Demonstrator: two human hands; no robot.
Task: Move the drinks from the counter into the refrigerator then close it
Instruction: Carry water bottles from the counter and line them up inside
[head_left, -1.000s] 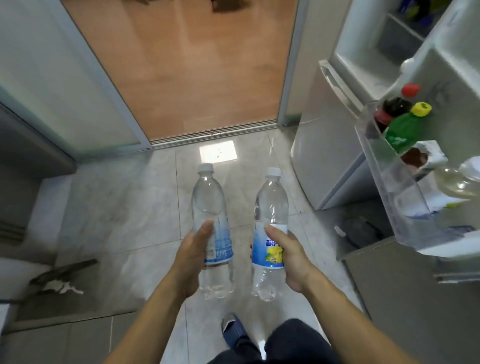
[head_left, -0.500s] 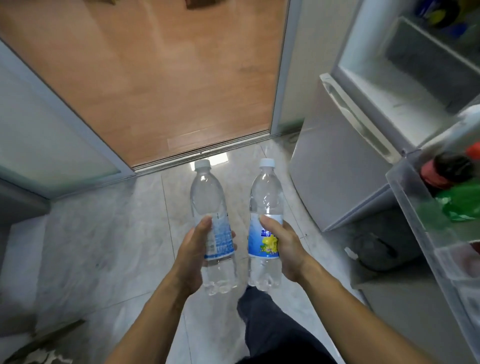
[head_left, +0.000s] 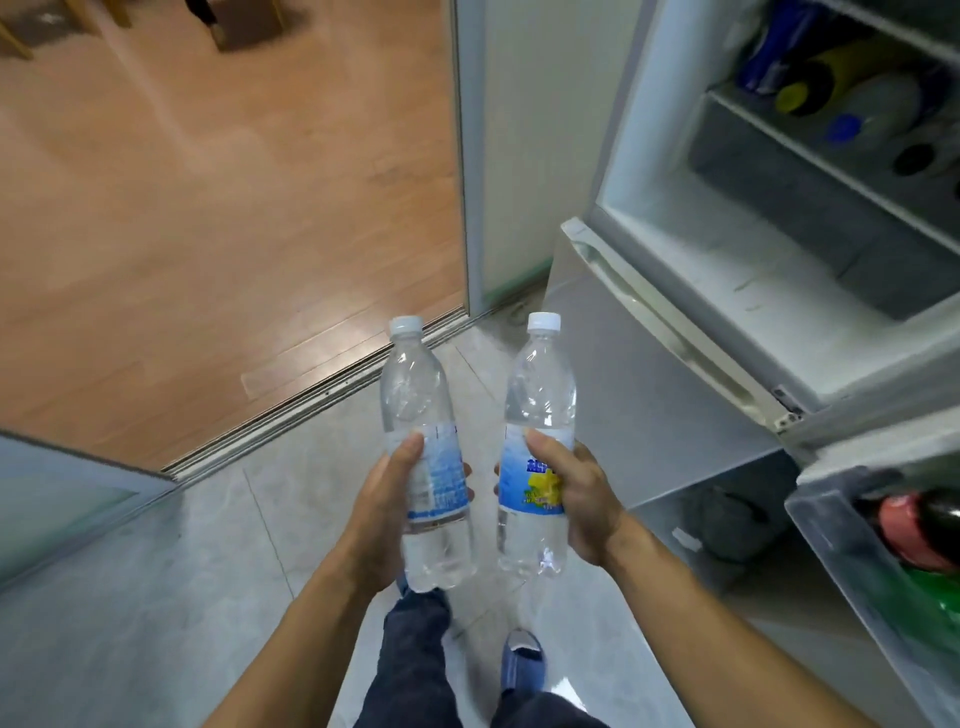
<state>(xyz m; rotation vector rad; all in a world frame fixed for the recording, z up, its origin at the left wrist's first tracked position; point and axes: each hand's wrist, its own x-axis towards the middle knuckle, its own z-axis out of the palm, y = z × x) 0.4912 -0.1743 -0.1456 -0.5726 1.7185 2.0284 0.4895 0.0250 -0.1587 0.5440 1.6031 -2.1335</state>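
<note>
Left hand (head_left: 382, 512) and right hand (head_left: 576, 496) each wrap one upright water bottle (left bottle (head_left: 423, 415), right bottle (head_left: 540, 410)) at the label, carried over the floor just short of the open refrigerator (head_left: 727, 270). Advice: load one bottle at a time onto the bare shelf, keeping each upright.

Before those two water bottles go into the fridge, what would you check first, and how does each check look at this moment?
1. Left hand grips the left bottle round its label: ok.
2. Right hand grips the right bottle: ok.
3. Both white caps on: ok. Screwed tight: cannot tell.
4. Refrigerator open: ok.
5. Room inside: the bottom shelf shows bare space, ok; the upper shelf already holds lying bottles.
6. Room in the door bin beside the red-capped bottle: cannot tell, it is cut off.
</note>
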